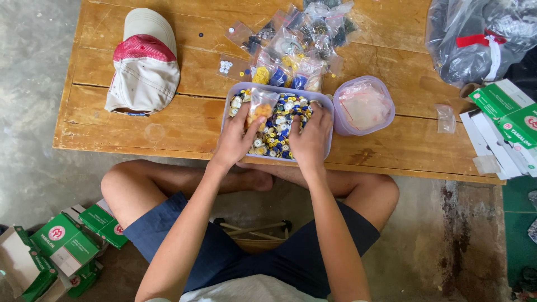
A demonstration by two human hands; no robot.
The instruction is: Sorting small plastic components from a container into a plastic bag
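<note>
Head view looks straight down over my crossed bare legs and dark blue shorts to both forearms stretched forward, side by side, toward a low wooden table. My left hand bends at the wrist, and its fingers pinch a small clear bag with orange pieces inside, held just over the near left part of a pale purple plastic tub. My right hand lies palm down with the fingers curled into the heap of mixed buttons that fills the tub; whether it grips any I cannot tell. These buttons are small, round and glossy, in white, blue and yellow. Just right of the tub sits a smaller rounded container of similar purple plastic, holding empty clear bags. Behind the tub lies a pile of filled little bags, crinkled and shiny. Farther left on the planks rests a cream cloth cap with a red lining. Green and white cardboard boxes lie at the table's right edge.
</note>
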